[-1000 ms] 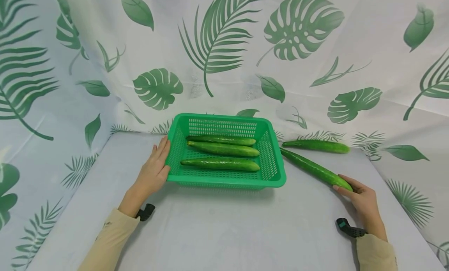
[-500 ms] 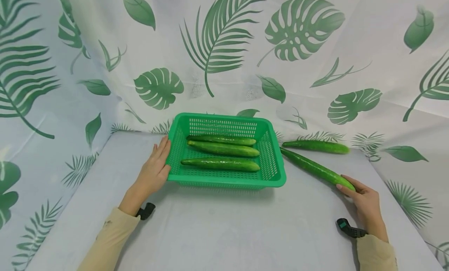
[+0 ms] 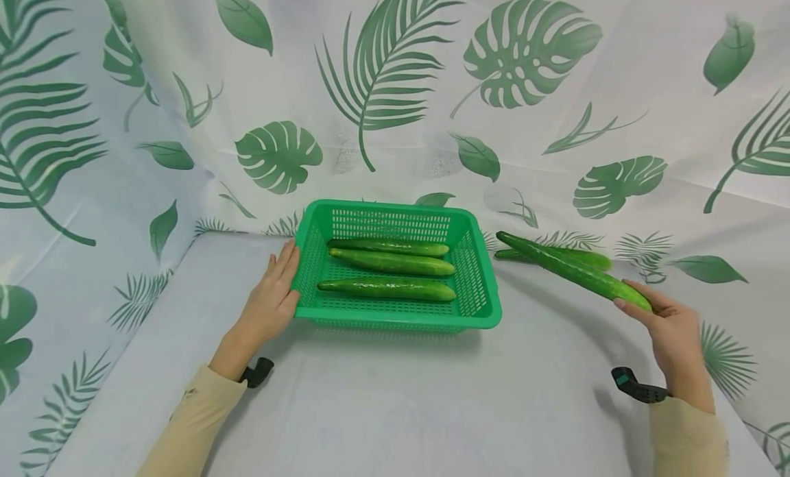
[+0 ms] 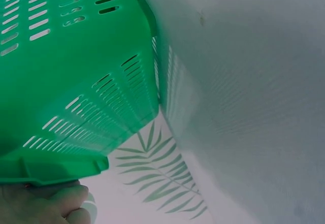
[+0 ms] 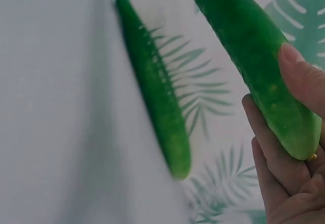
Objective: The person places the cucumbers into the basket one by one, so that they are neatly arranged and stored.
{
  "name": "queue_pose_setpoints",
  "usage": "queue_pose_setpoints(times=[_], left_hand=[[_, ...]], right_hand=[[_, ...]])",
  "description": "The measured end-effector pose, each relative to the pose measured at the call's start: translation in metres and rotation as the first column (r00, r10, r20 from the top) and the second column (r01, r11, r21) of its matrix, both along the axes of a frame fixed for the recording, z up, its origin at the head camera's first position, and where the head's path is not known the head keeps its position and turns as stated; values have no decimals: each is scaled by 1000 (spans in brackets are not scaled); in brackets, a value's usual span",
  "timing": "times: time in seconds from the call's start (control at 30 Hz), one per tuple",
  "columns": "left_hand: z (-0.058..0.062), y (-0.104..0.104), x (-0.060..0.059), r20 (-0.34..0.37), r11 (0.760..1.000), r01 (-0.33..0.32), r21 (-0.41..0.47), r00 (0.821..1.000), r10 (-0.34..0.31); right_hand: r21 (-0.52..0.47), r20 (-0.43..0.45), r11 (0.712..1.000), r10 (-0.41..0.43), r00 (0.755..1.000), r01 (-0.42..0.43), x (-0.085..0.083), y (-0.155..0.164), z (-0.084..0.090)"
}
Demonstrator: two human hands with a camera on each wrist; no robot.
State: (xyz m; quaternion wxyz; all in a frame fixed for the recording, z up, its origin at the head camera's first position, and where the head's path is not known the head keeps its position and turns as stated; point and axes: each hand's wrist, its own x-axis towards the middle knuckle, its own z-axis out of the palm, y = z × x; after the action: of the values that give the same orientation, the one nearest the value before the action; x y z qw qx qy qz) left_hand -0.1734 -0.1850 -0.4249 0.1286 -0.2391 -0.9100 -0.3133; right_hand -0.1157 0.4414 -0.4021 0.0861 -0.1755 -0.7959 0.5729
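Note:
My right hand [image 3: 675, 333] grips a cucumber [image 3: 574, 268] by its paler end, thumb on one side and fingers along the other. In the right wrist view this held cucumber [image 5: 259, 66] slants up from the palm, raised off the table. Behind it another cucumber [image 3: 595, 259] lies by the back wall, partly covered by it in the head view. My left hand [image 3: 271, 295] rests against the left rim of a green plastic basket [image 3: 395, 320], fingers extended along it. Inside the basket lie three cucumbers [image 3: 387, 289], roughly parallel.
A pale cloth covers the table [image 3: 395, 408]. Leaf-patterned fabric [image 3: 395, 155] hangs behind and at both sides, meeting the table just behind the basket. Black wrist devices [image 3: 638, 388] sit at both cuffs.
My right hand has lifted the cucumber from the table, moving it up and to the right. A shadow now falls below it. My left hand and the basket stay put.

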Motion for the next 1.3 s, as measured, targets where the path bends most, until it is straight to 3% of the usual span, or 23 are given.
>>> queue_pose_setpoints(times=[0.17, 0.43, 0.73, 0.9, 1.03, 1.13, 1.3], left_hand=[[0, 0, 0, 16, 1000, -9, -16, 1000, 9], [-1, 0, 0, 25, 999, -21, -31, 999, 22], [0, 1, 1, 19, 999, -25, -43, 999, 25], [1, 1, 1, 11, 999, -21, -41, 1000, 21], [1, 2, 1, 14, 999, -19, -38, 1000, 19], [0, 2, 1, 15, 999, -16, -36, 1000, 17], [0, 0, 0, 13, 999, -12, -31, 1000, 13]], right_hand=[[-49, -125, 999, -6, 992, 0, -7, -12, 26], [48, -196, 998, 44, 980, -35, -17, -51, 60], [-53, -385, 977, 171, 907, -206, -36, -107, 78], [15, -398, 965, 245, 884, -260, -43, -140, 81], [22, -390, 936, 332, 859, -351, -44, -166, 77], [78, -344, 911, 406, 846, -406, -46, -183, 68], [206, -204, 876, 474, 857, -435, -48, -206, 49]])
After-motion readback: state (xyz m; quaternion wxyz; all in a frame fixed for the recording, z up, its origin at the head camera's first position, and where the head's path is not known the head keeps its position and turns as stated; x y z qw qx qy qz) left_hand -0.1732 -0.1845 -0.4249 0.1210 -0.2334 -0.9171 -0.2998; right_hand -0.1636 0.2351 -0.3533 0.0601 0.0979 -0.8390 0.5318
